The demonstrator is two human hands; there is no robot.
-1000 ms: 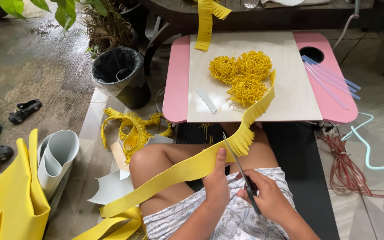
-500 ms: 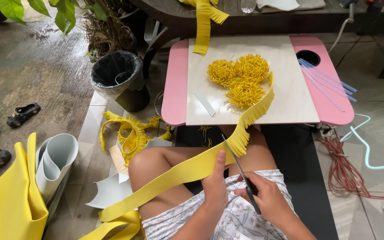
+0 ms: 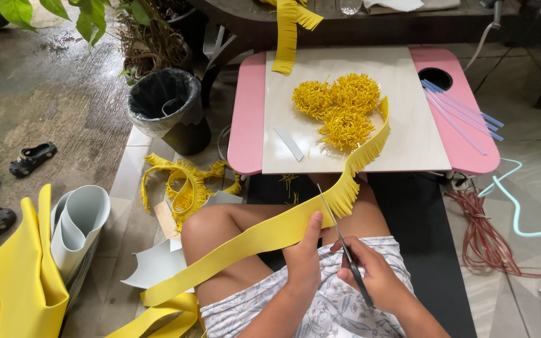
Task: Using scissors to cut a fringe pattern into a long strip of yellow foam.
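A long yellow foam strip (image 3: 252,241) is pinched in the left hand (image 3: 305,260), while slim metal scissors (image 3: 344,249), blades parted at its fringed edge, are gripped in the right hand (image 3: 374,278).

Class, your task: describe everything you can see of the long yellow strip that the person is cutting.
The yellow strip looks like soft foam sheet, long and flat. It runs from loose folds on the floor at lower left, across the bare knee, up onto the small table. The part on the table is already cut into a fine fringe along one edge. The left hand pinches it; the scissors in the right hand meet its edge where the fringe ends.
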